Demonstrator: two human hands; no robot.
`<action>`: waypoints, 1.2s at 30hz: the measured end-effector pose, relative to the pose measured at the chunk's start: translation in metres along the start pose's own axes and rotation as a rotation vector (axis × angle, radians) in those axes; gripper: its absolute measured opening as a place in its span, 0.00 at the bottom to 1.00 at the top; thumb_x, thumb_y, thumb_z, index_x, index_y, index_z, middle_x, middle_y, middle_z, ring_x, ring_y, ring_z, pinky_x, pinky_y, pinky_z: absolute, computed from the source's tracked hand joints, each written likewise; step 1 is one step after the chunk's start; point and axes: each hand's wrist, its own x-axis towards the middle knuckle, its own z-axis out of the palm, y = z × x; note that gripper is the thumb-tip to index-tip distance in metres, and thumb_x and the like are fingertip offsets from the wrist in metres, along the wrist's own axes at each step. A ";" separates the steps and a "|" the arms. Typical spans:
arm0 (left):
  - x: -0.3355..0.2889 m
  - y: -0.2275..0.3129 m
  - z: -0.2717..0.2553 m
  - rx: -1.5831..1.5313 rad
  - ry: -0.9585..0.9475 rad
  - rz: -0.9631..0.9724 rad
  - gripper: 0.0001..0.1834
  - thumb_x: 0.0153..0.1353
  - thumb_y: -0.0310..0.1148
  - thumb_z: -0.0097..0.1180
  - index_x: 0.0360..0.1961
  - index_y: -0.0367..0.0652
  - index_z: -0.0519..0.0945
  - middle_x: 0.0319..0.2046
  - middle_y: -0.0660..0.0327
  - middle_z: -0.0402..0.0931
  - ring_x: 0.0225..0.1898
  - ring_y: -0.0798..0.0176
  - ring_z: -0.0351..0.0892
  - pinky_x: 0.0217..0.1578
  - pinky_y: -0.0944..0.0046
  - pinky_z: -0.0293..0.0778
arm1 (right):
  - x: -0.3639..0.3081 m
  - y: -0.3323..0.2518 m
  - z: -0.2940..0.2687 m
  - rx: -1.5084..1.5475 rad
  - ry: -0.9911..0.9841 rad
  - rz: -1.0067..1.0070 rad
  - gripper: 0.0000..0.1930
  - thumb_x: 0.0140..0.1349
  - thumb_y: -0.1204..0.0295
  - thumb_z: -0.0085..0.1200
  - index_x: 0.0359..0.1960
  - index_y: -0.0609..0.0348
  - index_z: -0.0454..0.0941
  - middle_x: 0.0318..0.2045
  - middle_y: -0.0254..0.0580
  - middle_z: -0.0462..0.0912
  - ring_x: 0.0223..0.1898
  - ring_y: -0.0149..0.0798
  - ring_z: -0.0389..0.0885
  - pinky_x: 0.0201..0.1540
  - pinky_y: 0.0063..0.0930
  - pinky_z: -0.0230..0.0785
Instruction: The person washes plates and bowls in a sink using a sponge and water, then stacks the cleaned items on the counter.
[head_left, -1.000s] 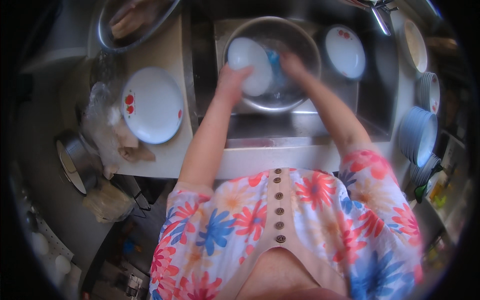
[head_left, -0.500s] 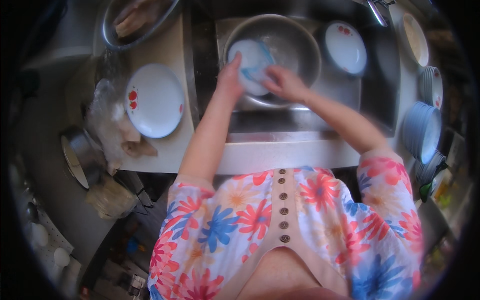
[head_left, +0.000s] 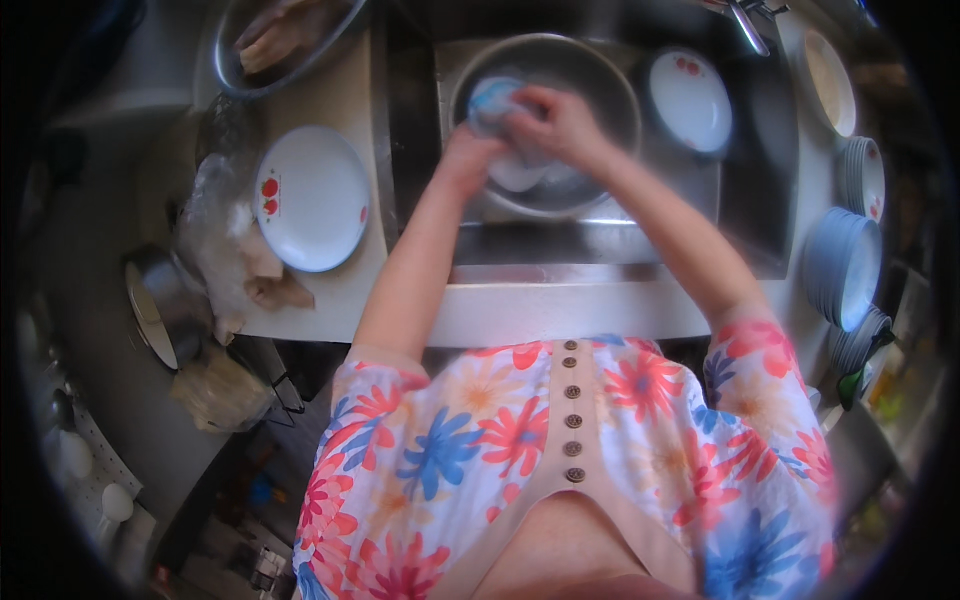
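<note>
Now, the left hand (head_left: 470,162) has its fingers clamped on a white dish (head_left: 518,176); the right hand (head_left: 562,126) curls its fingers, apparently together, on a blurred blue cloth (head_left: 495,94).

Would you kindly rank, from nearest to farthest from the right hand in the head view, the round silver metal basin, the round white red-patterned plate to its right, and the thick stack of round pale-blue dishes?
1. Silver basin: below and around the right hand.
2. White plate: just right of the basin.
3. Pale-blue dish stack: at far right.
</note>
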 end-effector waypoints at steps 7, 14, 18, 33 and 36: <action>0.003 -0.006 0.014 0.112 0.005 0.104 0.18 0.36 0.16 0.54 0.34 0.35 0.72 0.29 0.59 0.73 0.33 0.63 0.74 0.36 0.64 0.70 | 0.037 0.019 0.023 -0.352 0.220 0.056 0.16 0.51 0.57 0.44 0.36 0.51 0.74 0.32 0.47 0.76 0.35 0.49 0.74 0.37 0.35 0.66; -0.044 0.040 0.038 0.078 -0.177 0.098 0.24 0.37 0.19 0.59 0.40 0.36 0.71 0.35 0.58 0.73 0.37 0.64 0.72 0.43 0.65 0.67 | 0.009 0.078 -0.038 0.151 -0.139 0.646 0.16 0.49 0.66 0.50 0.34 0.68 0.74 0.29 0.44 0.76 0.27 0.31 0.73 0.27 0.24 0.65; -0.097 0.091 0.051 0.294 -0.119 0.270 0.18 0.39 0.27 0.58 0.36 0.35 0.73 0.26 0.63 0.74 0.28 0.69 0.72 0.31 0.71 0.69 | -0.012 0.052 -0.051 -0.301 -0.381 0.437 0.17 0.49 0.67 0.51 0.38 0.64 0.73 0.32 0.43 0.77 0.33 0.37 0.75 0.36 0.27 0.66; -0.215 0.138 -0.015 1.608 0.416 0.674 0.21 0.46 0.15 0.48 0.45 0.36 0.69 0.47 0.58 0.67 0.49 0.61 0.66 0.49 0.68 0.60 | -0.070 0.100 -0.186 -0.203 0.629 1.062 0.17 0.51 0.61 0.52 0.23 0.66 0.71 0.15 0.40 0.73 0.13 0.32 0.73 0.11 0.24 0.63; -0.207 0.131 -0.026 1.744 0.370 0.595 0.25 0.43 0.16 0.50 0.47 0.41 0.69 0.49 0.59 0.65 0.51 0.55 0.63 0.50 0.64 0.60 | -0.070 0.106 -0.190 -0.088 0.570 1.158 0.13 0.51 0.65 0.51 0.21 0.66 0.70 0.14 0.39 0.73 0.13 0.33 0.73 0.11 0.24 0.63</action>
